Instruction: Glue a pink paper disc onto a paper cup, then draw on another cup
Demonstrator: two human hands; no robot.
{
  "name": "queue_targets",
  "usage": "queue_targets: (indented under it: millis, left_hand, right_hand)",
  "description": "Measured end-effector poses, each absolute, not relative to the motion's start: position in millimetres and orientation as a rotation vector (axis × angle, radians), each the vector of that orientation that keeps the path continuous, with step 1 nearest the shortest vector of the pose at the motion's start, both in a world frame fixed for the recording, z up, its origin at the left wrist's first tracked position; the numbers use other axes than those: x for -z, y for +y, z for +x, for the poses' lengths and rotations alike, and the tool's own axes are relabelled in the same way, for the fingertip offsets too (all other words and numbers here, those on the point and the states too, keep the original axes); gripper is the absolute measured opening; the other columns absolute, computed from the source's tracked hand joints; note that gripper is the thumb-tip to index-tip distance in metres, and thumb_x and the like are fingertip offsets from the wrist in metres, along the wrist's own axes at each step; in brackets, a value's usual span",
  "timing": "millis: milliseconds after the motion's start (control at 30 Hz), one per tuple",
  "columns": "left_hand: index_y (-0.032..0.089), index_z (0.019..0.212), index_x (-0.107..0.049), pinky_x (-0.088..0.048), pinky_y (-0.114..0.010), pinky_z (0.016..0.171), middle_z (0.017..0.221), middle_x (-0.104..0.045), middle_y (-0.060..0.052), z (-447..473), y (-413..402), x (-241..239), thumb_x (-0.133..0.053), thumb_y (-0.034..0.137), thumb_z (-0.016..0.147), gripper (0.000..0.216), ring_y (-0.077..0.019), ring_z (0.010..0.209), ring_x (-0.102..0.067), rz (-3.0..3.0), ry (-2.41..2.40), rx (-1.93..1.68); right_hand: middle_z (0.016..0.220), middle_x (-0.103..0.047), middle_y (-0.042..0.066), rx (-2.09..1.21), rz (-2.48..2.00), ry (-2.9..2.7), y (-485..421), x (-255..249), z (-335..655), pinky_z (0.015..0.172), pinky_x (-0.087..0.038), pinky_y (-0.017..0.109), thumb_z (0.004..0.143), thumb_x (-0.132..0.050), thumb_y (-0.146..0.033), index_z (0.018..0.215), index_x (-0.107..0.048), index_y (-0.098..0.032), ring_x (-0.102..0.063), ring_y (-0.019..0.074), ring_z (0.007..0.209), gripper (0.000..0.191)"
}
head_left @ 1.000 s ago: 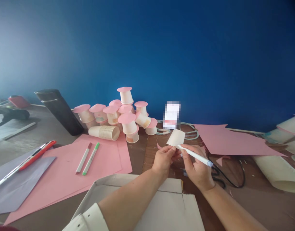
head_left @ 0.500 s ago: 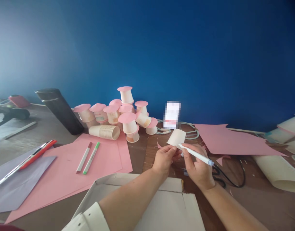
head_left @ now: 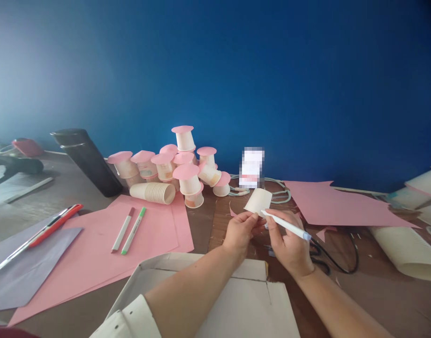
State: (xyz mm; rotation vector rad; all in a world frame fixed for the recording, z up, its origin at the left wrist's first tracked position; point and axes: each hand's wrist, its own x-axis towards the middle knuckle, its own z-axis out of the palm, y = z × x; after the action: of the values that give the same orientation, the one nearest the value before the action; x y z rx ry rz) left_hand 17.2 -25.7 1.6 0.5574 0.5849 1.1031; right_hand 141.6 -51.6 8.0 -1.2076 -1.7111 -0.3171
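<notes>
A white paper cup point(head_left: 258, 201) is tilted, bottom up, with its rim end in the fingers of my left hand point(head_left: 239, 233). My right hand point(head_left: 291, 246) is closed around a white marker point(head_left: 287, 225) with a pale blue end. The marker's tip end touches or nearly touches the cup near its rim; I cannot tell which. Behind the cup a phone with a blurred screen point(head_left: 251, 168) leans upright against the blue wall. To the left several cups with pink paper discs point(head_left: 186, 180) are stacked, beside a nested stack of cups point(head_left: 155, 193) lying on its side.
Pink sheets point(head_left: 95, 244) hold a brown-capped marker point(head_left: 123, 230) and a green-capped marker point(head_left: 133, 231). A red utility knife point(head_left: 56, 224) lies on lilac paper point(head_left: 39, 281). A black flask point(head_left: 90, 162) stands at left. White cardboard point(head_left: 250, 305) lies under my forearms; more pink paper point(head_left: 349, 206) is at right.
Almost nothing differs. Both hands keep their hold on the cup and the marker, and the view has shifted only very slightly.
</notes>
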Motion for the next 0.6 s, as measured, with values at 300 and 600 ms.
queue_targets:
  millis: [300,600]
  left_hand:
    - [0.010,0.078,-0.068,-0.047,-0.032,0.084,0.081,-0.067,-0.009,16.8,-25.2,-1.6,-0.081,0.037,0.062,0.034,-0.0164,0.080,-0.063,0.548,0.597,-1.102]
    - [0.011,0.076,-0.068,-0.046,-0.033,0.085,0.079,-0.067,-0.008,17.1,-25.6,-2.9,-0.080,0.037,0.062,0.032,-0.0166,0.079,-0.063,0.559,0.591,-1.097]
  right_hand:
    - [0.091,-0.068,0.008,0.297,-1.218,-1.711,-51.8,-8.7,141.2,0.081,-0.048,0.040,0.088,-0.054,-0.025,0.100,-0.062,-0.019,-0.062,0.0213,0.085,0.015]
    - [0.091,-0.068,0.008,0.304,-1.212,-1.729,-51.8,-9.1,139.8,0.082,-0.048,0.040,0.088,-0.054,-0.026,0.100,-0.063,-0.020,-0.062,0.0215,0.085,0.016]
